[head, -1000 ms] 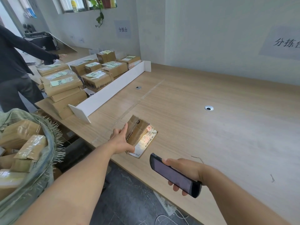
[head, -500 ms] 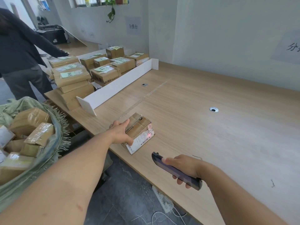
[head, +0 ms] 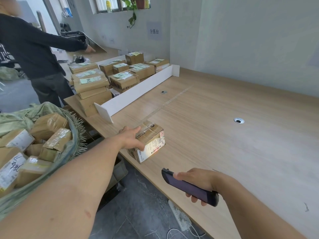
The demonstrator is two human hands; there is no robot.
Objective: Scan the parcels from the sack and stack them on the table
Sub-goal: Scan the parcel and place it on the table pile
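A small brown cardboard parcel [head: 150, 142] lies near the front edge of the wooden table [head: 224, 135], its white label facing me with a reddish light spot on the barcode. My left hand [head: 131, 138] grips the parcel's left end, thumb on the near side. My right hand [head: 198, 181] holds a black handheld scanner [head: 188, 187], pointed toward the label from just off the table edge. A green woven sack [head: 34, 149] at the left is full of several taped parcels.
A white divider board [head: 138, 94] crosses the table; behind it stand several stacked parcels [head: 107, 80]. A person in dark clothes [head: 34, 54] stands at the far left, arm stretched out. A power strip [head: 179, 216] lies on the floor. A cable hole [head: 239, 120] sits mid-table.
My left hand has tipped the parcel from tilted up to lying flat on the table. The scanner light has moved onto the barcode. The camera view has swung left.
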